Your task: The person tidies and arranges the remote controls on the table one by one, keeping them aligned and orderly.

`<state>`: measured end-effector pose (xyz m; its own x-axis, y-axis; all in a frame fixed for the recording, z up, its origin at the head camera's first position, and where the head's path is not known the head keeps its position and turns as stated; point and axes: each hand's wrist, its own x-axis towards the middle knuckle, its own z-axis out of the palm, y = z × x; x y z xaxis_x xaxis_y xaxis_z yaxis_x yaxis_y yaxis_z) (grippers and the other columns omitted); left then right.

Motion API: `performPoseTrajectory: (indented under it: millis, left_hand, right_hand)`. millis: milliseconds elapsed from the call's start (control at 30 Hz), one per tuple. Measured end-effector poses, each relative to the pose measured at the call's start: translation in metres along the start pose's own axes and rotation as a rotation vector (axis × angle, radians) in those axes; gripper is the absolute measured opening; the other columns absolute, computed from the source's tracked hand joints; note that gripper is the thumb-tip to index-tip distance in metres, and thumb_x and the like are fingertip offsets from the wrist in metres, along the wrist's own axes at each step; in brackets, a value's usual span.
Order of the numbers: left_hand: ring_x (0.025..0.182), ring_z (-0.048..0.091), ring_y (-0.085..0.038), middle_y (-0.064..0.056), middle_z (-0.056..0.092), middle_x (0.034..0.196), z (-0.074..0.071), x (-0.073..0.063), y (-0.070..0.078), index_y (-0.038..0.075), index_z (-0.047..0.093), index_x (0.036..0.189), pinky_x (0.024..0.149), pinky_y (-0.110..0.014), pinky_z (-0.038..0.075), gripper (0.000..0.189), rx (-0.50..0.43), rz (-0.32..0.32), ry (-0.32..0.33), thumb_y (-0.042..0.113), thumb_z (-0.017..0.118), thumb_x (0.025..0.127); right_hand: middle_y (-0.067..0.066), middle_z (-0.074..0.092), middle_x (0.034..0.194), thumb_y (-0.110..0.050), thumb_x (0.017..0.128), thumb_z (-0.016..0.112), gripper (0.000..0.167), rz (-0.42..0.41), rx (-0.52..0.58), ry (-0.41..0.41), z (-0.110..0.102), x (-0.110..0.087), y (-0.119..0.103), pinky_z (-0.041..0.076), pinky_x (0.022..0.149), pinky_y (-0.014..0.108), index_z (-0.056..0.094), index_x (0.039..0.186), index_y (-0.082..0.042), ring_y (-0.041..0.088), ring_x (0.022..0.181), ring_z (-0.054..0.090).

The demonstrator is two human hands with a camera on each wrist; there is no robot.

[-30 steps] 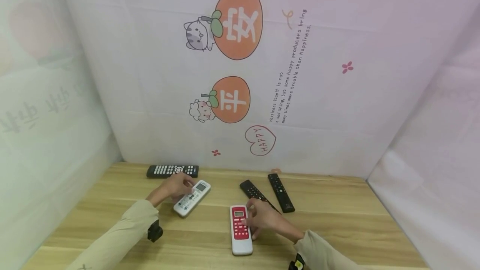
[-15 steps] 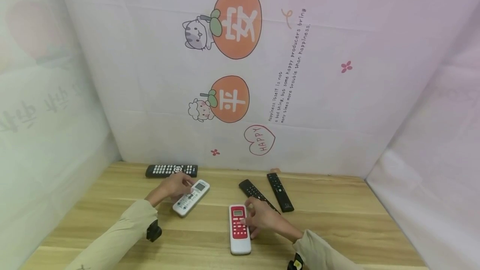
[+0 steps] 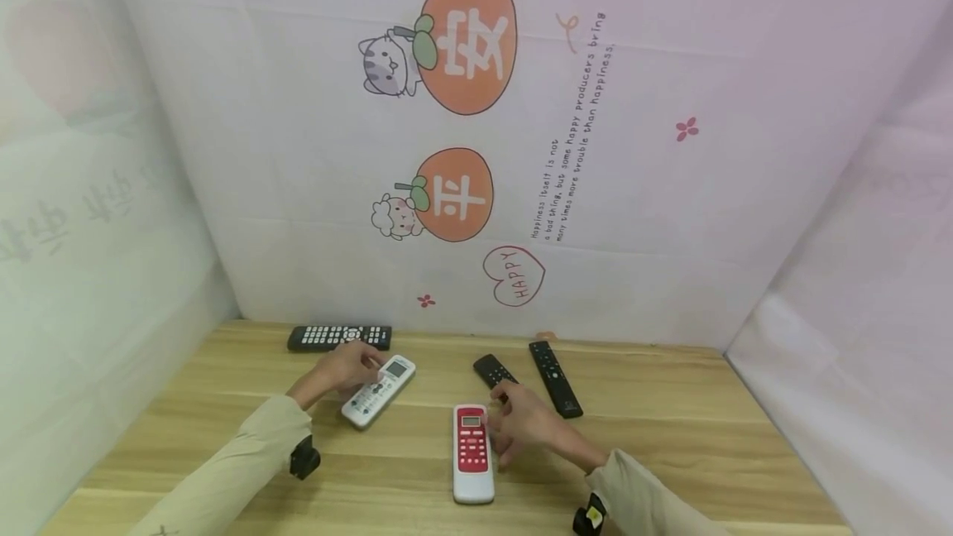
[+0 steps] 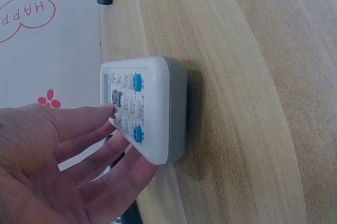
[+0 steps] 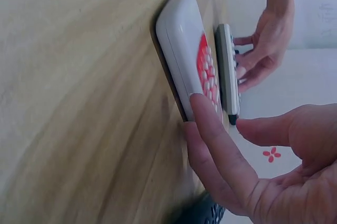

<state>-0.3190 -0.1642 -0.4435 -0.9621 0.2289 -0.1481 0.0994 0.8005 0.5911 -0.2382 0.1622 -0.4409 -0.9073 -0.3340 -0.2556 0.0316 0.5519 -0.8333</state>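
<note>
My left hand (image 3: 348,366) holds a white remote control (image 3: 378,392), thumb on its buttons and fingers along its side, as the left wrist view shows. That remote (image 4: 152,110) lies slanted on the table. A white remote with a red button panel (image 3: 472,455) lies to its right, nearer me. Beside its right edge is my right hand (image 3: 525,422). In the right wrist view the thumb stands away from the red-and-white remote (image 5: 184,45), while the extended fingertips are at its side. A black remote (image 3: 493,370) is partly hidden behind the right hand.
Another black remote (image 3: 555,379) lies to the right of the hidden one. A black remote with white buttons (image 3: 338,337) lies at the back left of the wooden table (image 3: 670,437). White printed cloth (image 3: 633,189) walls the back and both sides.
My right hand has loosened from the red-and-white remote, its thumb coming off the face and the hand shifting slightly right. The left hand keeps its hold on the white remote.
</note>
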Motion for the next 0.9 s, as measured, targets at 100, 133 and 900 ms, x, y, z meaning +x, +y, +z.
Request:
performPoseTrajectory:
  millis: [100, 133, 900]
  left_hand:
    - [0.091, 0.066, -0.021, -0.008, 0.073, 0.103, -0.001, 0.000, -0.001, 0.005, 0.075, 0.122, 0.080, -0.038, 0.057, 0.034, -0.002, -0.004, 0.001, 0.012, 0.077, 0.089]
    - [0.091, 0.066, -0.021, -0.008, 0.072, 0.103, -0.001, 0.000, -0.001, 0.005, 0.075, 0.122, 0.079, -0.037, 0.057, 0.034, -0.006, -0.006, 0.000, 0.011, 0.077, 0.089]
    - [0.093, 0.067, -0.022, -0.012, 0.073, 0.109, 0.001, 0.001, 0.000, 0.005, 0.075, 0.122, 0.080, -0.038, 0.060, 0.032, 0.013, -0.003, 0.003, 0.011, 0.077, 0.091]
  right_hand:
    - [0.025, 0.060, 0.113, -0.005, 0.102, 0.064, 0.047, -0.032, 0.019, 0.002, -0.006, 0.002, 0.002, 0.065, 0.059, 0.039, 0.046, 0.142, 0.011, 0.028, 0.069, 0.074]
    - [0.025, 0.062, 0.112, -0.006, 0.103, 0.062, 0.044, -0.057, 0.010, 0.005, -0.008, 0.003, 0.003, 0.065, 0.059, 0.039, 0.047, 0.141, 0.012, 0.028, 0.070, 0.073]
    - [0.016, 0.068, 0.128, 0.028, 0.081, 0.059, 0.052, -0.740, -0.867, 0.203, -0.049, 0.024, 0.004, 0.053, 0.104, 0.057, 0.069, 0.121, -0.004, 0.037, 0.123, 0.062]
